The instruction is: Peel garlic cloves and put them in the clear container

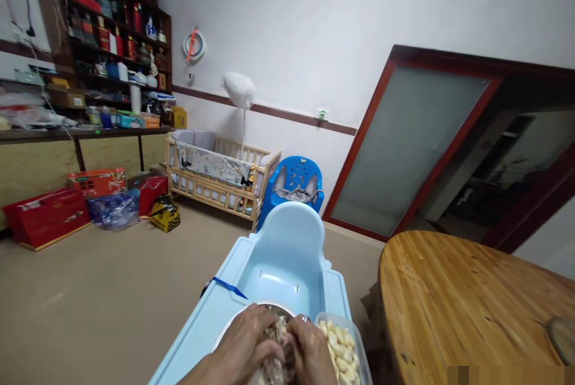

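At the bottom edge both my hands meet over a metal bowl (233, 324). My left hand (245, 346) and my right hand (312, 352) have their fingers curled round a clump of papery garlic skins (276, 361) between them. Just right of my right hand stands a clear plastic container (348, 349) holding several peeled garlic cloves. Bowl and container rest on the tray of a light blue child's high chair (287, 265).
A round wooden table (467, 301) is at the right. Beyond the high chair stand a blue plastic chair (294, 178) and a wooden crib (218, 178). Red boxes (49, 214) and bags lie on the floor at the left, below shelves of bottles.
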{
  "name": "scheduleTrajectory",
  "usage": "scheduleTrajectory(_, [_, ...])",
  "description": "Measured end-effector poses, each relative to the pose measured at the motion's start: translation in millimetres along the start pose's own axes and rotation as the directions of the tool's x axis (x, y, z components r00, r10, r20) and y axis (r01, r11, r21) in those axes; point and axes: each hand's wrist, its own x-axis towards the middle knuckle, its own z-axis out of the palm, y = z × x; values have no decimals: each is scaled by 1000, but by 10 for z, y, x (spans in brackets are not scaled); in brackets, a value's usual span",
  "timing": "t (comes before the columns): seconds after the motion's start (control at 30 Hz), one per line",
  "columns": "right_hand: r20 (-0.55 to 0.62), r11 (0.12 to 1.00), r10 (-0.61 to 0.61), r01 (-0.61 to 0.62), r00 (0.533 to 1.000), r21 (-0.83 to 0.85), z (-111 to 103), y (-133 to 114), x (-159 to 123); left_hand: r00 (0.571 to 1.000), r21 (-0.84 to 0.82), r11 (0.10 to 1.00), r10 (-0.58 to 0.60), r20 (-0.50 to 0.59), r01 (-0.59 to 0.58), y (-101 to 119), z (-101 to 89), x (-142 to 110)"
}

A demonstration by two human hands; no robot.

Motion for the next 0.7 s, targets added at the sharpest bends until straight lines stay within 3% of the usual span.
scheduleTrajectory(0.2, [-70,995,-42,48,997,83,58,38,-76,996,-89,995,-36,87,44,1,52,74])
scheduleTrajectory(0.4, [-82,975,104,-85,991,204,60,54,-78,989,-296,945,-111,98,136,-143,106,50])
scheduleTrajectory(0.57, [116,954,155,-179,981,240,-12,35,-53,978,-425,882,-204,47,205,-166,58,39])
scheduleTrajectory(0.7, [232,964,121,-170,965,206,-73,-43,-22,978,-423,884,-204,29,197,-183,16,6])
